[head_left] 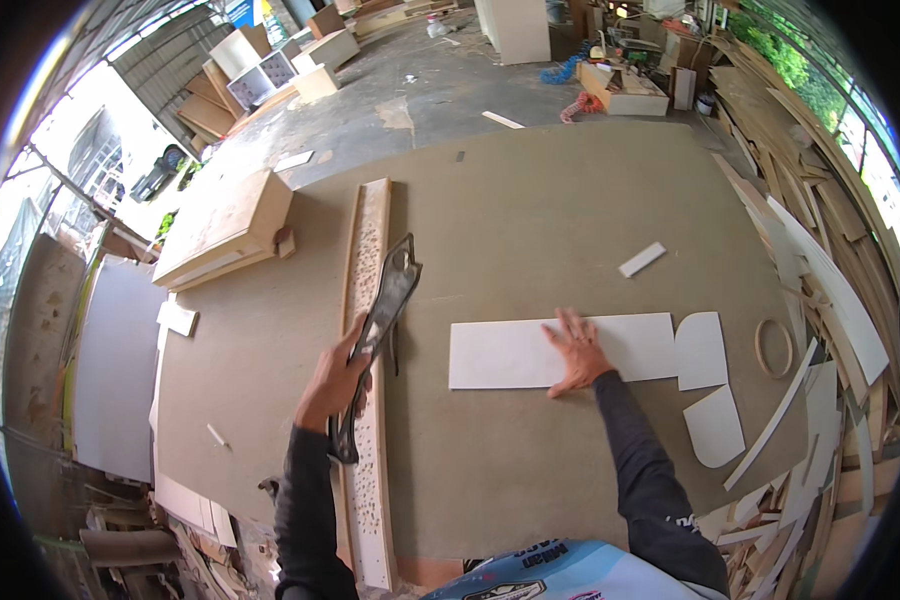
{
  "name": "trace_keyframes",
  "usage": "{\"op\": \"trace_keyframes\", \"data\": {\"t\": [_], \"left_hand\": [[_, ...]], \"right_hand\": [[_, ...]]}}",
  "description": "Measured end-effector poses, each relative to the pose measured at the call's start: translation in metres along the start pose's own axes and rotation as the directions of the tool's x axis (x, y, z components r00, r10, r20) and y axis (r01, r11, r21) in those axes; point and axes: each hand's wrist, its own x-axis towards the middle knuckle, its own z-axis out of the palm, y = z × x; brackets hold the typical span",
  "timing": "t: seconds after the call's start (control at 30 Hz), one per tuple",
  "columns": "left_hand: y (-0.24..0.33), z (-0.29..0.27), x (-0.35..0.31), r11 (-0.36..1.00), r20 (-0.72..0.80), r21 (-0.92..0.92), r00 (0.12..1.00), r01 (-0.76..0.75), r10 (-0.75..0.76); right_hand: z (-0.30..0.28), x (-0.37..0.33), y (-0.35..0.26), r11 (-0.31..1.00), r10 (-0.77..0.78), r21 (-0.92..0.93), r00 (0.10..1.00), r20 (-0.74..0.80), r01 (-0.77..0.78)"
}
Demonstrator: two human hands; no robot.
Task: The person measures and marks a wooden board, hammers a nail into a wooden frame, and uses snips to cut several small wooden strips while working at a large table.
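Observation:
My left hand (335, 385) is closed around a long, dark, flat tool (395, 285) with cut-out openings near its ends; its exact kind is unclear. The tool slants above a long narrow wooden strip (372, 225) whose speckled surface lies between raised edges. My right hand (578, 352) rests flat, fingers spread, on a white rectangular board (490, 355). Against that board's right end lies a white piece with a rounded corner (700, 350). Just below it is a second rounded white piece (715, 428). All of these lie on the large brownish worktop (530, 230).
A pale wooden box (225, 230) stands at the worktop's far left. A small white strip (642, 260) and a wooden ring (773, 348) lie to the right. Stacked boards and offcuts (820, 200) crowd the right edge. A white marker-like stick (217, 436) lies at left.

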Motion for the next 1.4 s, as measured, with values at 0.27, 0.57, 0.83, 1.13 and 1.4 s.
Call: {"op": "trace_keyframes", "data": {"t": [0.27,0.57,0.83,1.13,1.4], "left_hand": [[-0.043,-0.003,-0.186,0.956,-0.095,-0.184,0.963,0.230,-0.251],[-0.066,0.036,-0.275,0.958,-0.052,0.126,0.966,0.256,-0.252],[-0.126,0.059,-0.278,0.920,0.030,0.380,0.993,0.094,-0.114],[-0.117,0.059,-0.265,0.888,0.127,0.431,0.964,0.157,-0.232],[-0.135,0.058,-0.255,0.834,0.135,0.549,0.978,0.058,-0.157]], "right_hand": [[-0.029,0.004,-0.011,0.986,-0.072,-0.139,0.990,0.121,0.089],[0.023,-0.038,-0.114,0.963,-0.266,-0.037,0.963,0.045,0.268],[0.049,-0.038,-0.149,0.966,-0.259,-0.004,0.964,0.062,0.259],[0.094,-0.066,-0.163,0.958,-0.268,-0.126,0.961,-0.074,0.258],[0.099,-0.073,-0.185,0.974,-0.227,-0.054,0.955,-0.189,0.221]]}}
